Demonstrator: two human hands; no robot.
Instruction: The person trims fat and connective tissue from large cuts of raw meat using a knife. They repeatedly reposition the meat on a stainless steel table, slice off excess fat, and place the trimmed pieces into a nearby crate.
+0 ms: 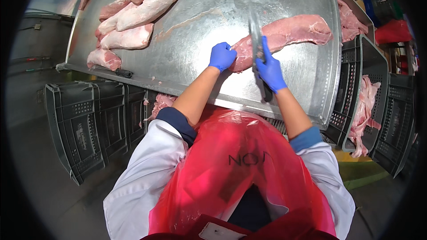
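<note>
- The left hand (in a blue glove) is curled into a fist and presses on the near end of a long cut of raw meat.
- The right hand, also gloved, grips a knife; its blade lies across the meat just beside the left hand.
- The meat lies on the steel desk, towards its right side.
- More meat cuts are piled at the desk's far left corner, well apart.
- Dark plastic crates stand below and beside the desk.
</note>
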